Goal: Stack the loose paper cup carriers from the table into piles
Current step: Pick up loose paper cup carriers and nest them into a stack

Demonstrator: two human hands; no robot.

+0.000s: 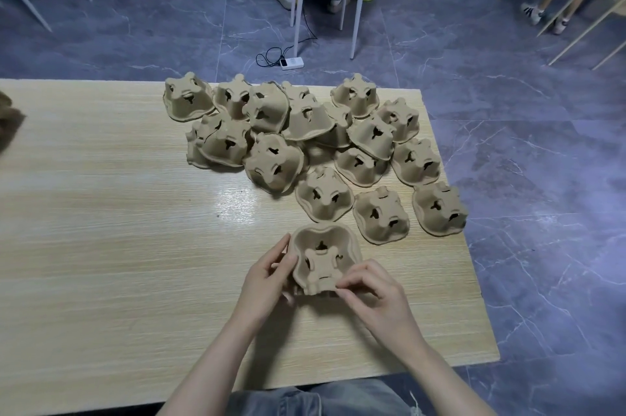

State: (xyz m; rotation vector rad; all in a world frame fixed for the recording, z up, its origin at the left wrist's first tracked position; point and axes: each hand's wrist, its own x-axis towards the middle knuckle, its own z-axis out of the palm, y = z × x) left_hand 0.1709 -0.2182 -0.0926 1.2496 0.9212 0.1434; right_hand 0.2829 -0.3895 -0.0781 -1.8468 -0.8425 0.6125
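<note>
two bare forearms reach in from the bottom edge, uncovered to past the elbow, with no sleeve showing. the left hand (262, 283) and right hand (376, 300) wear no gloves, rings, watch or bracelet. the fingernails are short and unpainted. across the lap lie faded blue-grey denim jeans (325, 397), with a frayed white tear on the right thigh.

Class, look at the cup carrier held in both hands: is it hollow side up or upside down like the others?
Hollow side up. The held cup carrier shows its open cavity and rim, while the loose carriers show domed undersides.
</note>
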